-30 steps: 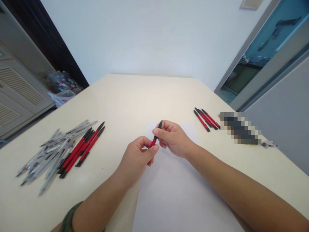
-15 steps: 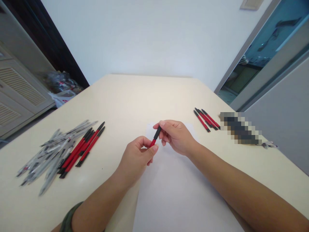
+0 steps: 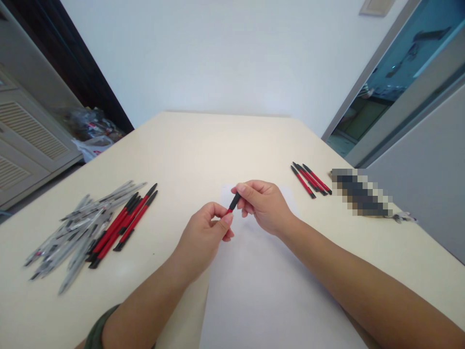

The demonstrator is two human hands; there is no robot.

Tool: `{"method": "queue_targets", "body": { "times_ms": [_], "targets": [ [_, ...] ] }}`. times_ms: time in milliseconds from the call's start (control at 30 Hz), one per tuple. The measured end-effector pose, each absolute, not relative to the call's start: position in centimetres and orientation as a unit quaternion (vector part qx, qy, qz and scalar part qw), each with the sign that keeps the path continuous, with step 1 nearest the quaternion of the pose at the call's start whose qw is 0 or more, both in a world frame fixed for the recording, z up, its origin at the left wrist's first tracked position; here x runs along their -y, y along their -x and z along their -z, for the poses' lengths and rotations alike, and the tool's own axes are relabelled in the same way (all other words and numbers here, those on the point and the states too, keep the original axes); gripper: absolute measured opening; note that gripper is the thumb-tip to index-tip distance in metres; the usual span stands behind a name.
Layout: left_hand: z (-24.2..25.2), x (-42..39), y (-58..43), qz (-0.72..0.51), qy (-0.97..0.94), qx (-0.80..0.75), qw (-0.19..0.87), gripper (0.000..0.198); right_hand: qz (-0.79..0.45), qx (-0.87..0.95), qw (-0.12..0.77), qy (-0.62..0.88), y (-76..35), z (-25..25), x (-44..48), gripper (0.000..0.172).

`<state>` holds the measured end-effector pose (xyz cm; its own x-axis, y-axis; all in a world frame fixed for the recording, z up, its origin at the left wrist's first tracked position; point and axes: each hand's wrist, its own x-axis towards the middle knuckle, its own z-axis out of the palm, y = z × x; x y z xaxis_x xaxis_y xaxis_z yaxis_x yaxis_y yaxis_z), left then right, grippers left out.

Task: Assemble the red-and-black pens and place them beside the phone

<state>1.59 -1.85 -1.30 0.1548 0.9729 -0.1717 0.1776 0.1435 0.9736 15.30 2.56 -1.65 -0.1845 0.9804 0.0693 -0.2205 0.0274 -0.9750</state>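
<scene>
Both hands meet over a white sheet of paper [image 3: 261, 286] on the cream table [image 3: 203, 145]. My left hand [image 3: 207, 237] is closed, pinching the red barrel of a red-and-black pen [image 3: 233, 203]. My right hand [image 3: 263, 203] is closed too, its thumb and fingers gripping the pen's black end. Most of the pen is hidden inside the two hands.
A heap of red-and-black pens [image 3: 125, 220] and clear plastic sleeves [image 3: 72, 232] lies at the left. Several more red-and-black pens [image 3: 308, 178] lie at the right, beside a blurred dark object [image 3: 361, 196]. Bags [image 3: 90, 131] sit on the floor beyond the table's left edge.
My right hand has slid along the pen so less of the black end sticks out. My left hand has shifted slightly upward. The pen heaps have not moved.
</scene>
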Motion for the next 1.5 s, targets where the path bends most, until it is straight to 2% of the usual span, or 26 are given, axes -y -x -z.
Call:
{"method": "queue_targets", "body": {
  "times_ms": [167, 333, 600, 833, 967, 1033, 1133, 1300, 1500],
  "targets": [
    [1.4, 1.9, -1.7, -0.380, -0.526, -0.477, 0.593, 0.016, -0.567, 0.504, 0.524, 0.387, -15.2, 1.5, -2.4, 0.026],
    [1.5, 1.9, -1.5, -0.389, -0.524, -0.480, 0.586, 0.029, -0.583, 0.490, 0.523, 0.384, -15.3, 1.6, -2.6, 0.026],
    [1.5, 1.7, -1.3, -0.369, -0.543, -0.480, 0.582, 0.017, -0.572, 0.503, 0.519, 0.388, -15.2, 1.5, -2.5, 0.027],
    [1.6, 1.7, -1.0, -0.377, -0.526, -0.482, 0.590, 0.030, -0.542, 0.510, 0.526, 0.412, -15.2, 1.8, -2.7, 0.029],
    [1.6, 1.7, -1.1, -0.375, -0.545, -0.504, 0.555, 0.022, -0.504, 0.509, 0.548, 0.433, -15.1, 2.0, -2.5, 0.033],
    [1.7, 1.6, -1.2, -0.376, -0.539, -0.500, 0.564, 0.021, -0.513, 0.504, 0.548, 0.426, -15.0, 2.1, -2.5, 0.033],
    [1.9, 1.5, -1.2, -0.374, -0.532, -0.488, 0.582, 0.022, -0.570, 0.499, 0.536, 0.372, -15.0, 2.1, -2.5, 0.022],
    [2.4, 1.5, -1.0, -0.374, -0.532, -0.483, 0.586, 0.023, -0.657, 0.487, 0.498, 0.289, -15.5, 1.9, -2.9, 0.028],
    [2.6, 1.9, -1.4, -0.362, -0.528, -0.491, 0.590, 0.022, -0.614, 0.488, 0.525, 0.329, -15.4, 2.1, -2.8, 0.023]
  ]
}}
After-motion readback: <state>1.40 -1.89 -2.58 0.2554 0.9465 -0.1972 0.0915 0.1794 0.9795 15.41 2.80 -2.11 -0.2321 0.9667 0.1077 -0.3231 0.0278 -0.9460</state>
